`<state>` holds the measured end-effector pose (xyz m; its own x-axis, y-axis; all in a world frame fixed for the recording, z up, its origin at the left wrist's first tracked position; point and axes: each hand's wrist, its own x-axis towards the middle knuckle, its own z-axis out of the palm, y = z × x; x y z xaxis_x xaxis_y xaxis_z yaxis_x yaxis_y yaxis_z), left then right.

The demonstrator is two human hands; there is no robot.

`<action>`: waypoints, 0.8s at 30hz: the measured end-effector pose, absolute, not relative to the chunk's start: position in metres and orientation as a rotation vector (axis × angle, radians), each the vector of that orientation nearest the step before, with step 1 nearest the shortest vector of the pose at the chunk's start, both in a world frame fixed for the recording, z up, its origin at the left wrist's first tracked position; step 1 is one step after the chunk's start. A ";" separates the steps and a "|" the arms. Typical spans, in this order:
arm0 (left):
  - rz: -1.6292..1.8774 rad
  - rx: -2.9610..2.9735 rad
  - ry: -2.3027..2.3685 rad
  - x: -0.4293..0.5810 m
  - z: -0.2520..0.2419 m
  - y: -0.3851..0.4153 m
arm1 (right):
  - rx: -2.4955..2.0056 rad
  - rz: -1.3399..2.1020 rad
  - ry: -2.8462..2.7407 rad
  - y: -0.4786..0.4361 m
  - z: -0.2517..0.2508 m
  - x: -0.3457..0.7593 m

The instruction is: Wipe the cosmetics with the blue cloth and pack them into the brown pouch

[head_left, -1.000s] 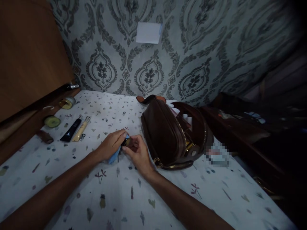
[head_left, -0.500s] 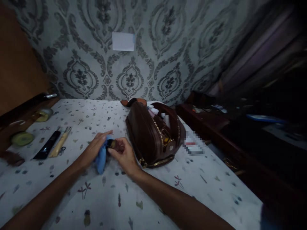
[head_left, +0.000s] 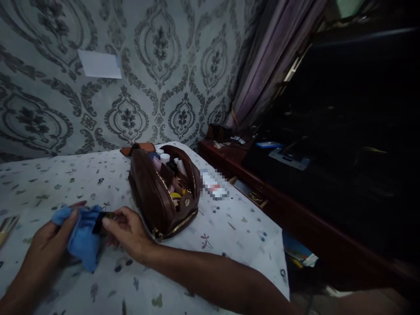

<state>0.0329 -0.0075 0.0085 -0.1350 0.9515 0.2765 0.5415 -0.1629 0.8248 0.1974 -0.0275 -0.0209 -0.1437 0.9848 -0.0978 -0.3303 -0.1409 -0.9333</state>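
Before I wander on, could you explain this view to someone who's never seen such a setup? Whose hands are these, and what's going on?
There is no machine here: these are a person's own bare hands. The camera is worn on their head, looking forward and down past their arms. The left hand holds a crumpled blue cloth. The right hand grips a small dark object at the cloth's edge; I can't tell what it is. On the patterned tablecloth stands an unzipped brown bag with white caps showing inside. A pale tube is cut off at the picture's left edge.
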 end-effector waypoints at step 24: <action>1.219 2.419 1.248 0.039 -0.009 -0.024 | -0.868 1.606 -1.181 -0.036 -0.013 0.200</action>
